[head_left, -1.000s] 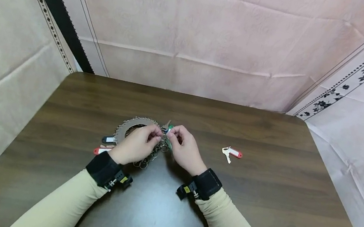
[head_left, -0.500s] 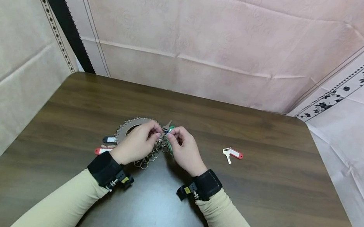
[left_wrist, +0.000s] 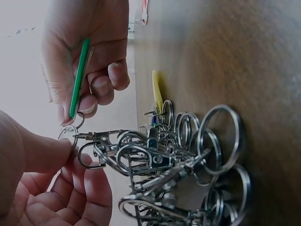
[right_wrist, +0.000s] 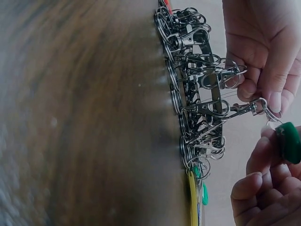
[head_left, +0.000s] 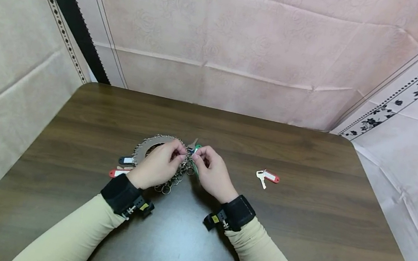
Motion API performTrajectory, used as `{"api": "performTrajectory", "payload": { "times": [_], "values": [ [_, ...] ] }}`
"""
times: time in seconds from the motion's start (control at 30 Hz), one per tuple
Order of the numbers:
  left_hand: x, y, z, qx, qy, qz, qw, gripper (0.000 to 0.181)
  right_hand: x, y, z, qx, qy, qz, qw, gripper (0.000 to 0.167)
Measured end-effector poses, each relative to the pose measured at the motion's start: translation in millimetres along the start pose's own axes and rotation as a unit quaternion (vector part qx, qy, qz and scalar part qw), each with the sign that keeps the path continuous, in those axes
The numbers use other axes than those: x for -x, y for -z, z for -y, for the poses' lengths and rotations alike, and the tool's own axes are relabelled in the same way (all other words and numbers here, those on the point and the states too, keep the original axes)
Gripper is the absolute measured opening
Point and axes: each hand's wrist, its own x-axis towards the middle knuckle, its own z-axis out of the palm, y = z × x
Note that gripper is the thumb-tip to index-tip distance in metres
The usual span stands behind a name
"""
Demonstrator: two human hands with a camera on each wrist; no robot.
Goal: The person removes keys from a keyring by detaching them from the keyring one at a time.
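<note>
A round metal ring [head_left: 146, 146] hung with many clips and split rings lies on the table, partly under my left hand [head_left: 159, 163]. In the left wrist view, my left thumb and fingers pinch a split ring [left_wrist: 70, 132] joined to one clip [left_wrist: 96, 137]. My right hand [head_left: 215, 174] pinches the small ring of a green key tag [left_wrist: 80, 77], with a thin key beside it. The green tag [right_wrist: 290, 142] also shows in the right wrist view, close to the pinched split ring; whether the two rings are linked I cannot tell.
A red tag with keys [head_left: 267, 175] lies on the table to the right. A dark blue tag [head_left: 125, 160] and another red tag [head_left: 117, 173] lie at the ring's left. A yellow tag [left_wrist: 157, 89] hangs beyond the clips. Cloth [head_left: 246, 41] stands behind the table.
Both hands hold nearly the same place and the same pinch. The whole head view has shifted very slightly.
</note>
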Motion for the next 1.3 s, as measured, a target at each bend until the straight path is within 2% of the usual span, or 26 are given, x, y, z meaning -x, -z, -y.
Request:
{"api": "performTrajectory", "payload": {
  "times": [0.4, 1.3],
  "values": [
    [1.2, 2.0, -1.8, -0.003, 0.007, 0.011, 0.9999, 0.003, 1.7, -0.2, -0.4, -0.006, -0.009, 0.002, 0.9999, 0.007],
    [0.7, -0.3, 0.2, -0.004, 0.005, 0.008, 0.9999, 0.003, 1.2, -0.6, -2.8, -0.023, -0.013, 0.002, 0.9997, 0.012]
  ]
}}
